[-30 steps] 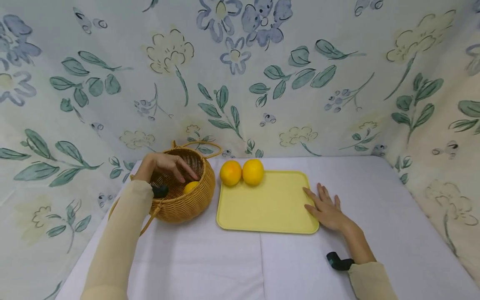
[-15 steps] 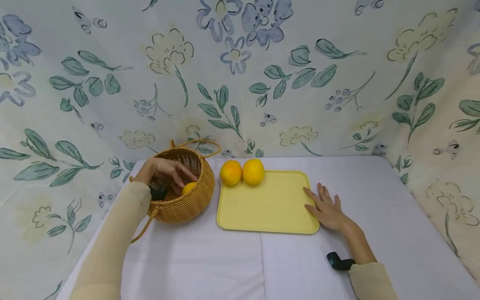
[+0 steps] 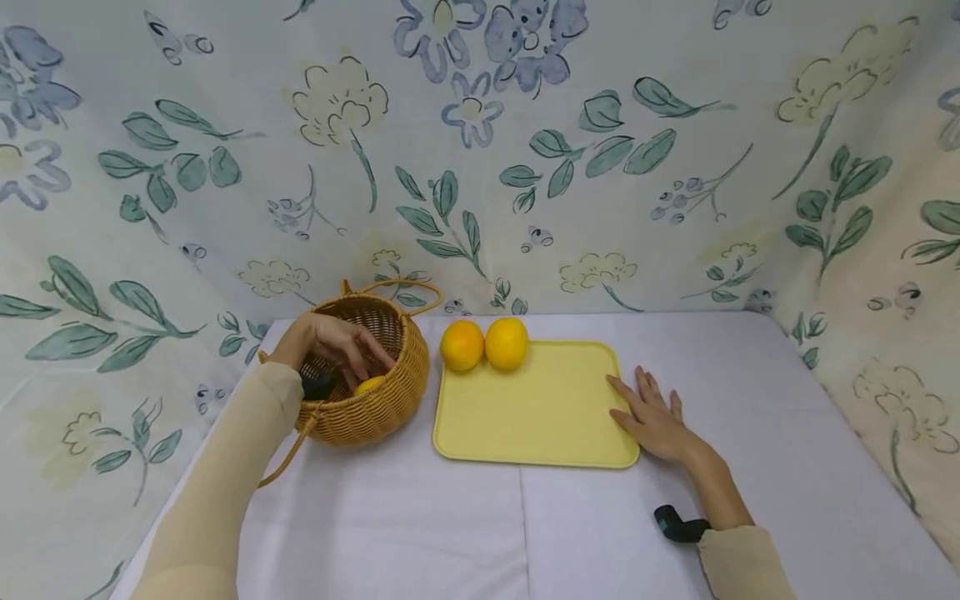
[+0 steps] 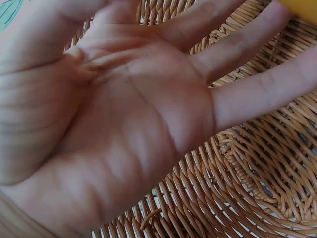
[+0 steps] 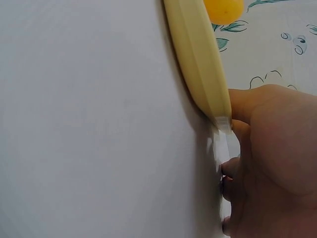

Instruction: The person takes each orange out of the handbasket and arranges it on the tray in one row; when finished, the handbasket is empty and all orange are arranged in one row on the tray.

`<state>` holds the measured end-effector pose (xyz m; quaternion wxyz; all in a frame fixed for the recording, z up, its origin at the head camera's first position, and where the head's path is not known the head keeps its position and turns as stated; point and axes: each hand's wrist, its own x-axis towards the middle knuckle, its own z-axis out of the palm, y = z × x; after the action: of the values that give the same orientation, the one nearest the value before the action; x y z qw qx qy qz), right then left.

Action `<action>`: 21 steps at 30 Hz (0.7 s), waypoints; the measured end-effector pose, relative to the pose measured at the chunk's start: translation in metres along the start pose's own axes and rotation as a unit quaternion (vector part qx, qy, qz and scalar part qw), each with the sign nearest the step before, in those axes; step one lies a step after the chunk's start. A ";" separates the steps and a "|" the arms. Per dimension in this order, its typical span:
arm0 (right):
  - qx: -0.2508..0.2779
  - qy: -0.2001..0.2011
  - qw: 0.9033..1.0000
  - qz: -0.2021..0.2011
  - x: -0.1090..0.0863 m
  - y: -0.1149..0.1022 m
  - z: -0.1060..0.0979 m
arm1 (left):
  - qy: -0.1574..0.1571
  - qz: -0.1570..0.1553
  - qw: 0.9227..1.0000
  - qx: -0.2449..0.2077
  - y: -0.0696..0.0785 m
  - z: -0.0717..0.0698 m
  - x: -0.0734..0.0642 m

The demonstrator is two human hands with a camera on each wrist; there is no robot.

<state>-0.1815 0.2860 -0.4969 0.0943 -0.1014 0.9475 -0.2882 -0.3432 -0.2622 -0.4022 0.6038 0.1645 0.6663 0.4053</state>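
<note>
My left hand [image 3: 341,343] reaches down into a wicker basket [image 3: 375,421] on the left. Its fingers extend over a yellow-orange fruit [image 3: 370,386], likely an orange, partly hidden by the basket's rim. In the left wrist view the palm [image 4: 124,109] faces the camera, fingers stretched towards the fruit [image 4: 304,9] at the top right corner. My right hand [image 3: 660,423] lies spread at the right edge of a yellow tray [image 3: 532,417], thumb and fingertip touching its rim. Two oranges [image 3: 461,346] [image 3: 507,344] sit side by side at the tray's far left corner.
The basket's two handles [image 3: 420,293] [image 3: 288,458] hang outward, one at the back and one at the front. A white cloth [image 3: 420,525] covers the table. Floral fabric [image 3: 480,167] hangs behind it and along the sides.
My left hand has gone deeper into the basket, its fingers closer around the fruit, which has shifted slightly left and down. The front handle has swung outward to the left. The right hand stays still.
</note>
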 end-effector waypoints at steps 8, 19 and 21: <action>-0.002 -0.003 1.000 0.004 -0.001 0.000 0.001 | -0.018 -0.040 0.998 0.037 0.001 0.000 0.004; -0.005 0.001 1.000 0.006 0.001 -0.003 -0.001 | -0.006 -0.053 0.998 0.041 0.003 -0.001 -0.004; -0.006 -0.001 1.000 0.008 0.001 -0.004 -0.001 | -0.015 -0.050 0.998 0.042 0.003 -0.002 -0.005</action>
<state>-0.1820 0.2832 -0.4944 0.0969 -0.0949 0.9499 -0.2816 -0.3448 -0.2646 -0.3969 0.6259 0.1625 0.6811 0.3433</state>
